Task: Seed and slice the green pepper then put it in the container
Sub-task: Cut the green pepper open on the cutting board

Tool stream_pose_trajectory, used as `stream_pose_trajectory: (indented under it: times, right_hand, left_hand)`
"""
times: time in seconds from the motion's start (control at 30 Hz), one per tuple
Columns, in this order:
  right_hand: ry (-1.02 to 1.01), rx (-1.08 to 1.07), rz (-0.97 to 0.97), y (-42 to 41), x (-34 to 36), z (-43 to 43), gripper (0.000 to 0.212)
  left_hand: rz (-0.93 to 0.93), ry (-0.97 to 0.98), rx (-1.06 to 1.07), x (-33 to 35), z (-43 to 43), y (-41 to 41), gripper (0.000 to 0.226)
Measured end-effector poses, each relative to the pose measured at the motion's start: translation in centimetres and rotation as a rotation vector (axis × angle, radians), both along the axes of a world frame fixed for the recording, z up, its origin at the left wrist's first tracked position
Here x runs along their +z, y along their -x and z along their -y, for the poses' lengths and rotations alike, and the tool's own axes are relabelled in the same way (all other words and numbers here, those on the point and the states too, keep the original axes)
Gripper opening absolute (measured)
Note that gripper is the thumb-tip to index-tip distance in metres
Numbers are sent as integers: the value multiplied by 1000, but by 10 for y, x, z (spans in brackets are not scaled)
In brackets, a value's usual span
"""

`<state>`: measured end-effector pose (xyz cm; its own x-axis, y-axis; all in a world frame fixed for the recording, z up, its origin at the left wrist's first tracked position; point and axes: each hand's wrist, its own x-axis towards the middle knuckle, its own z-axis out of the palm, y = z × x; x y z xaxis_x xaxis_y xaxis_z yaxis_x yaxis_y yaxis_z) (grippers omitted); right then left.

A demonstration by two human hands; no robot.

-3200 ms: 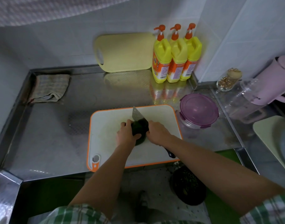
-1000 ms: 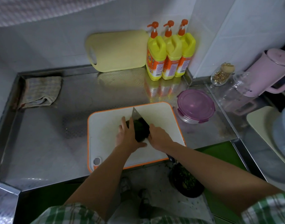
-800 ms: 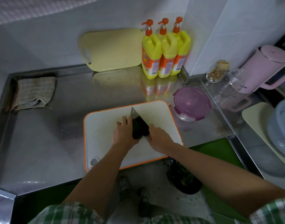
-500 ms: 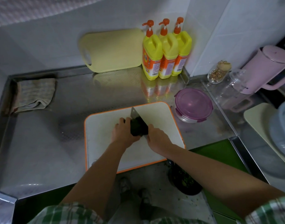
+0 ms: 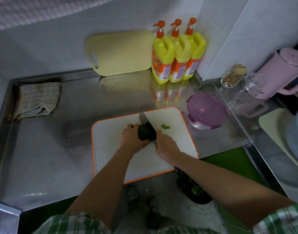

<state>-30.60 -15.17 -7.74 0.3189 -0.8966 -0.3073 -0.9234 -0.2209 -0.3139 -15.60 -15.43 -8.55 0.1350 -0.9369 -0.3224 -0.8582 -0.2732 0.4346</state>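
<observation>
Where the knife (image 5: 144, 119) rests: across the green pepper (image 5: 144, 133).
Left hand (image 5: 130, 139): curled over pepper, holding it.
Right hand (image 5: 165, 145): grips knife.
Slice (image 5: 165, 126): loose on board (image 5: 111, 149).

The counter (image 5: 43, 149) was dull-gleaming sheet metal, faintly mirroring the glossy yellow plastic bottles (image 5: 178, 54) at one o'clock. The cutting board (image 5: 111, 149) looked like matt white plastic with a smooth orange rim. The knife (image 5: 143, 118) showed a bare metal blade. At ten o'clock lay a rough woven cloth (image 5: 38, 98). At three o'clock, the container (image 5: 206, 108) had a smooth, translucent purple lid, probably plastic.
</observation>
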Motion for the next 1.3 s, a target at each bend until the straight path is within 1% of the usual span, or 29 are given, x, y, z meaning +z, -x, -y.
stream_pose_trajectory:
  times: [0.1,0.23,0.4,0.53,0.6,0.77,1.0,1.07,1.13,1.23,1.3]
  right_hand:
    - [20,5,-14,-2,-1,0,45]
    - [7,38,-35,3,0,-1,45]
    - [20,4,-24,-2,-2,2,43]
    - [-37,4,-49,-12,-7,6,46]
    - [-44,-2,-42,-13,-9,7,43]
    - [-63,-14,50,-6,-6,3,30]
    - [-60,-40,-11,-11,-21,10,33]
    - [-115,-62,-8,-8,-22,13,40]
    - [-151,-110,38,-2,-20,17,39]
    - [-69,-156,238,4,-14,21,33]
    - [-18,-209,369,6,-7,21,16]
  left_hand:
    - [-11,-5,4,1,0,-1,68]
    - [-27,-1,25,2,0,-3,67]
    - [-32,5,35,2,1,-1,65]
    - [-64,9,56,1,0,-2,65]
    - [-85,5,62,0,0,-3,66]
    - [-103,6,34,0,-3,-7,71]
    - [-112,90,21,2,-11,-10,70]
    - [-120,128,37,0,-16,-14,71]
    - [-121,158,38,1,-22,-19,73]
    - [-82,185,-6,2,-25,-25,80]
    - [-48,174,-25,4,-24,-27,82]
